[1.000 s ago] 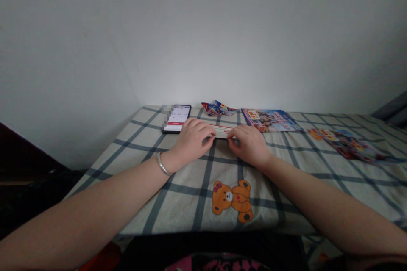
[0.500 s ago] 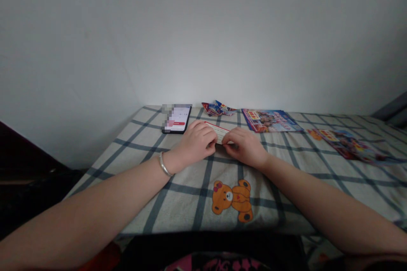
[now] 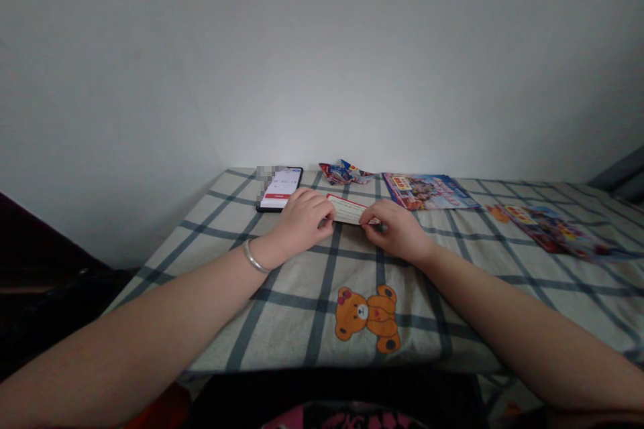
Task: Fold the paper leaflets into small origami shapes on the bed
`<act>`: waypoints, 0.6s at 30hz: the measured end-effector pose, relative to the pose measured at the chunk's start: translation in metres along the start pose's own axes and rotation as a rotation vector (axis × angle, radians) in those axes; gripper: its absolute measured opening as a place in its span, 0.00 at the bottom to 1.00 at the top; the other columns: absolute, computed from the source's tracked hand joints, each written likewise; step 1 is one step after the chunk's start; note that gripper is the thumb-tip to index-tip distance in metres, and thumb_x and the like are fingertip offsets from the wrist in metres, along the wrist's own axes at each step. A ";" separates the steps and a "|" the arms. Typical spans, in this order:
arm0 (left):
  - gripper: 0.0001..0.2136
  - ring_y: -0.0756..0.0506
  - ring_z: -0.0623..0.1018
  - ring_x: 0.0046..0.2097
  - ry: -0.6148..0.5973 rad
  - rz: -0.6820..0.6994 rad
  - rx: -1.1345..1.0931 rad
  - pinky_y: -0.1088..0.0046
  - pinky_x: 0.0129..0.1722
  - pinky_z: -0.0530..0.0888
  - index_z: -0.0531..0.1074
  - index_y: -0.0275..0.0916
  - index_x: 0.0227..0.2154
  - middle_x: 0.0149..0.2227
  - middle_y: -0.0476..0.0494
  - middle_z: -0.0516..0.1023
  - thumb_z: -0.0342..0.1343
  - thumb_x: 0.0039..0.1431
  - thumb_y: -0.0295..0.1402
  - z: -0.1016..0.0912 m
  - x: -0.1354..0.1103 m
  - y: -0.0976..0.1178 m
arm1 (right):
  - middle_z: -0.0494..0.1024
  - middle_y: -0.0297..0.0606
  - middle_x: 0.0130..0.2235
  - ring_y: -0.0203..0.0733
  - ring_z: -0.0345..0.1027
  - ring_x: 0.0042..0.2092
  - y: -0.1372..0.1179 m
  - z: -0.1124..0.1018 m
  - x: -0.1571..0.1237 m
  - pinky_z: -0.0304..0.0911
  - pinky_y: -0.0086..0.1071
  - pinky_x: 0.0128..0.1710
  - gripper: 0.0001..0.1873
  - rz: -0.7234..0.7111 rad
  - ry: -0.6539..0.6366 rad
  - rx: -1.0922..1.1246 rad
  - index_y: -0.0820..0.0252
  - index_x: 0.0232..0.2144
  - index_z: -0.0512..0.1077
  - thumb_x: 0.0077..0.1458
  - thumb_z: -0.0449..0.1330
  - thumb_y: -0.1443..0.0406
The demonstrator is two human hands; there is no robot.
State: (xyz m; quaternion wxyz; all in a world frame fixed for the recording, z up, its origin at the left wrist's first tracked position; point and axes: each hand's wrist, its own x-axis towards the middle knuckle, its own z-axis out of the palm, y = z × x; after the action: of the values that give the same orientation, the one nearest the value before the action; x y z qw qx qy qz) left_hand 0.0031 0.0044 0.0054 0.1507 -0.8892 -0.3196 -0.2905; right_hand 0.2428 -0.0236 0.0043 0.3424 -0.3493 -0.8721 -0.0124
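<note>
Between my two hands is a small strip of printed paper (image 3: pixel 347 210), pale with a red upper edge and lines of tiny text. My left hand (image 3: pixel 306 220), with a silver bangle on its wrist, pinches the strip's left end. At the other end, my right hand (image 3: pixel 395 229) grips it between thumb and fingers. The strip is held low, near the checked cloth (image 3: pixel 302 281), and its two ends are hidden by my fingers. Just behind my left hand lies a phone (image 3: pixel 280 189) with a lit screen.
Crumpled colourful foil (image 3: pixel 345 172) lies by the wall. Right of it is a stack of bright printed packets (image 3: pixel 427 191), with more packets (image 3: pixel 558 229) farther right. The cloth carries a bear picture (image 3: pixel 369 319) near the front edge. A white wall (image 3: pixel 322 60) rises behind.
My hands have drawn apart, the left one slightly leftward and the right one slightly rightward. More of the paper strip shows between them.
</note>
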 end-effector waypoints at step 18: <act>0.02 0.45 0.71 0.38 -0.020 -0.131 -0.038 0.66 0.43 0.66 0.68 0.39 0.28 0.31 0.48 0.74 0.53 0.52 0.26 -0.004 -0.002 -0.007 | 0.76 0.37 0.33 0.43 0.70 0.37 0.015 -0.006 -0.004 0.64 0.36 0.40 0.05 0.066 0.047 0.015 0.56 0.30 0.69 0.52 0.57 0.71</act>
State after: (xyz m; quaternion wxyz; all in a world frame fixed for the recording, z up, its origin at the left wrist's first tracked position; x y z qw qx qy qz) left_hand -0.0044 0.0067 0.0073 0.1114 -0.8719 -0.3731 -0.2969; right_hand 0.2574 -0.0163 0.0033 0.3656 -0.3748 -0.8519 -0.0027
